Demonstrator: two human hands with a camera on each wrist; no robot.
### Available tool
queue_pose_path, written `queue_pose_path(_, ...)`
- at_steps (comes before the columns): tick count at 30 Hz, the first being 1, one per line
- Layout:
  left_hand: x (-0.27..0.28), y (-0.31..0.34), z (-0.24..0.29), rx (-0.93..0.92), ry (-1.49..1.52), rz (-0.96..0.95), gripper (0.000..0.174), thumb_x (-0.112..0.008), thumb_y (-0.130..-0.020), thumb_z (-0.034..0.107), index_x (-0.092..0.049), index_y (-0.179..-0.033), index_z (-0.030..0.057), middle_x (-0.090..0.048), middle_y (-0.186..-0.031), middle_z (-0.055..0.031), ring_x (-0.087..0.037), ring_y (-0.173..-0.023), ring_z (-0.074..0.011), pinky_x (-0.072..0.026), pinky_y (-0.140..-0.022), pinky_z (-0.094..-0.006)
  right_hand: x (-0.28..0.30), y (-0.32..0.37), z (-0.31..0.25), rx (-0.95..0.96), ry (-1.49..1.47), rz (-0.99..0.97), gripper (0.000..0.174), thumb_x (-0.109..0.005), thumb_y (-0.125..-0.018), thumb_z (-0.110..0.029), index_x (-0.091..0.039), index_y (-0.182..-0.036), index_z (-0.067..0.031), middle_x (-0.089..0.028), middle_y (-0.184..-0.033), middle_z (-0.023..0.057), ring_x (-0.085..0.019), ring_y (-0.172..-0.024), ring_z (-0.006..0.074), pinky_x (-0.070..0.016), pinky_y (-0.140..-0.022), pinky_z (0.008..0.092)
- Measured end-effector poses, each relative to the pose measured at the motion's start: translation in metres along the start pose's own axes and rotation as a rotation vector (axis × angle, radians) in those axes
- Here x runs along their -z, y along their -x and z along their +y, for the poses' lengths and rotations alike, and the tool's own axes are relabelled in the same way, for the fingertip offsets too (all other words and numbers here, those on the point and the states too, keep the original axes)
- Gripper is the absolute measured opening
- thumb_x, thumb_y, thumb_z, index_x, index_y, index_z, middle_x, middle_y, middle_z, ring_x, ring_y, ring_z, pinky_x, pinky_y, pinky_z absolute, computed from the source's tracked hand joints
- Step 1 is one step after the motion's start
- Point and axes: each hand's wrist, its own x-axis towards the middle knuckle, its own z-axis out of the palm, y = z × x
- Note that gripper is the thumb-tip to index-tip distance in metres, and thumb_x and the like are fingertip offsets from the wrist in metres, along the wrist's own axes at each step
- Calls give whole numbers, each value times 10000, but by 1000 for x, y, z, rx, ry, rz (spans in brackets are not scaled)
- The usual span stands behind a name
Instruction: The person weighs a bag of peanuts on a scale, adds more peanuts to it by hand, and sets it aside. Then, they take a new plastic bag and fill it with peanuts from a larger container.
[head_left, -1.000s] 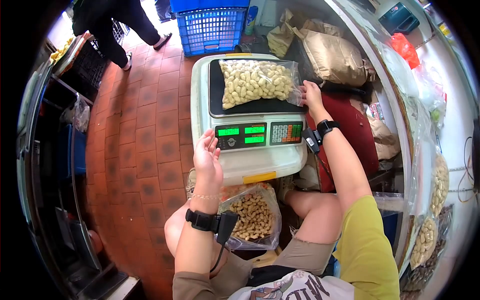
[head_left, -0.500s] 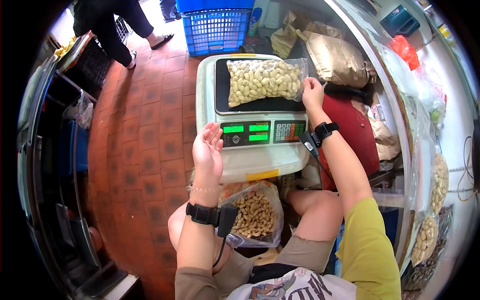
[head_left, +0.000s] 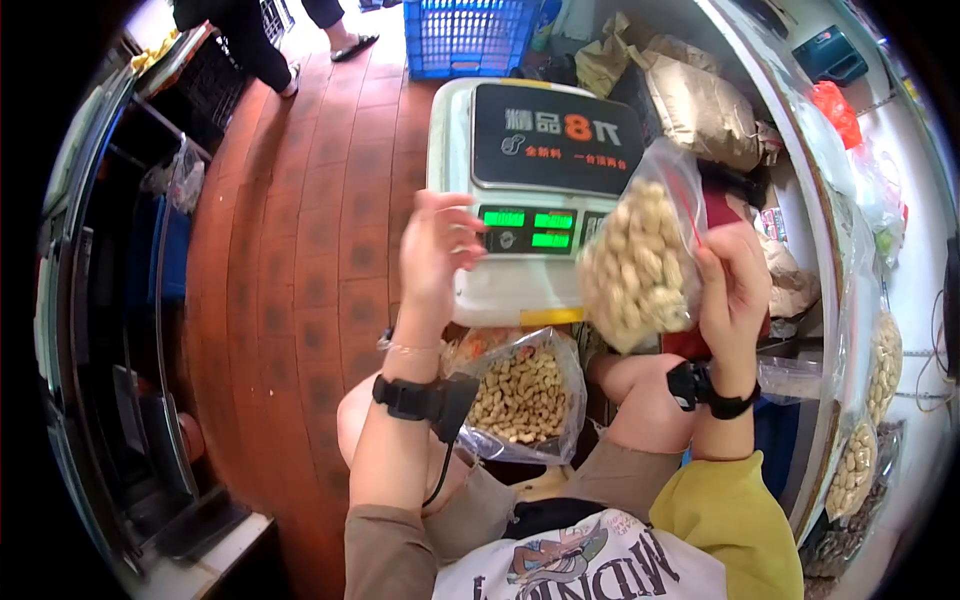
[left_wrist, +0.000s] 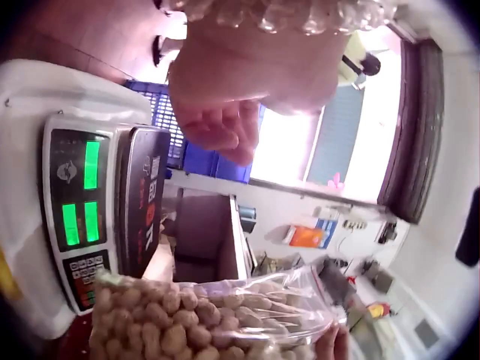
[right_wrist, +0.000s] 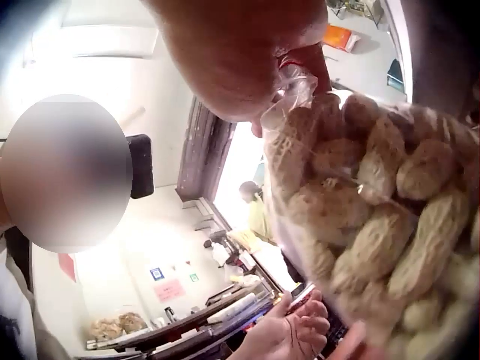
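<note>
My right hand [head_left: 737, 290] pinches the top edge of a clear zip bag of peanuts [head_left: 640, 265], by its red seal strip. The bag hangs tilted in the air, over the front right corner of the digital scale [head_left: 550, 300], and covers most of the keypad. In the left wrist view the filled bag [left_wrist: 180, 322] shows low in front, beside the scale's green displays. My left hand [head_left: 435, 250] holds nothing, its fingers loosely bent, above the scale's left side. The black weighing plate [head_left: 545, 170] lies bare, its printed lettering showing.
Below the scale, an opened plastic bag of loose peanuts [head_left: 520, 400] sits between my knees. A blue crate [head_left: 465, 40] stands beyond the scale, and brown paper sacks [head_left: 700, 105] lie at the right. Another person's legs [head_left: 255, 50] are at the far left on the tiled floor.
My right hand has gripped the peanut bag's edge and lifted it off the weighing plate, toward me and to the right. My left hand stays empty, slightly higher in view.
</note>
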Motion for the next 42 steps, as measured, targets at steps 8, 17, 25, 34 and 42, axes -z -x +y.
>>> queue_pose_path(8,-20,43,-26,507,-569,-604,578,-642,-890,587,-650,-1117,55,-643,-896,-48,-601,-736,-141,-494,-630,-269,-26,86,-18,246,69,-522,237,-651,-677,-6,-650,-910,-47,-581,-793,74,-582,-728,272,-477,-628,366)
queue_pose_path(17,6,58,-36,346,-1420,-896,526,-700,-755,562,-714,-982,88,-723,-942,-142,-684,-878,-287,-526,-760,-384,-102,146,2,283,227,-356,236,-662,-692,-49,-650,-926,-73,-603,-851,39,-590,-840,250,-475,-752,382)
queue_pose_path(25,15,54,-41,-94,-1113,-799,236,-648,-883,252,-730,-883,30,-695,-821,-184,-668,-781,-345,-528,-715,-404,-94,155,-20,168,332,-220,246,-670,-718,-16,-674,-948,-103,-604,-851,48,-581,-860,243,-417,-817,394)
queue_pose_path(34,4,49,-45,-348,-1161,-548,196,-650,-863,206,-725,-891,28,-656,-801,-213,-629,-752,-386,-521,-708,-406,-162,252,-16,-168,-132,-969,231,-566,-886,-96,-612,-1106,-39,-644,-1028,135,-639,-934,346,-526,-798,429)
queue_pose_path(42,2,46,-50,-346,-1164,-594,193,-639,-847,190,-719,-866,15,-643,-787,-213,-607,-723,-394,-518,-690,-402,-224,260,0,-713,-313,-1106,229,-526,-922,-163,-581,-1086,-12,-617,-1130,171,-615,-1050,348,-494,-885,421)
